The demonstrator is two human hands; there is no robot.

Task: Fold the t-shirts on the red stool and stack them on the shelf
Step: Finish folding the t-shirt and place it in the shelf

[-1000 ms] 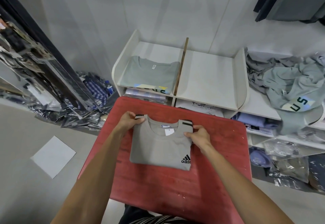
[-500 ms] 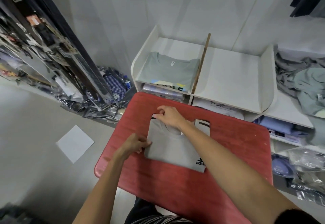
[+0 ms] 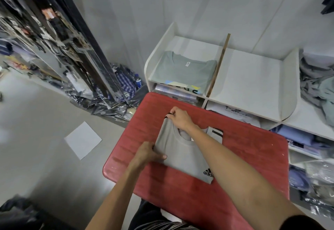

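Grey cotton, folded into a compact rectangle, lies on the red stool: this is the grey t-shirt, collar towards the shelf, logo corner nearest me.

Head view, the only one supplied. My right hand reaches across the garment and pinches its far-left corner, fingers curled on the cloth at the black-trimmed sleeve edge. My left hand grips the near-left edge, thumb on top of the fabric and fingers tucked below it. Both hands therefore hold the same left side; that edge is raised slightly off the stool, while the rest of the shirt rests flat to the right of both hands, under my right forearm. A striped sleeve end shows beyond that forearm.

Governing relation: the shirt's long axis runs from me towards the shelf, and the held edge runs along it, with the left hand at the near end and the right hand at the far end. The white shelf stands just beyond the right hand. Its left compartment holds a folded green t-shirt, directly ahead of the right hand; the compartment to the right of the divider shows bare board. I judge the right hand the nearer to the stack, so a lift forward along the long axis would lead with it. Folding appears complete; stacking is not yet done.
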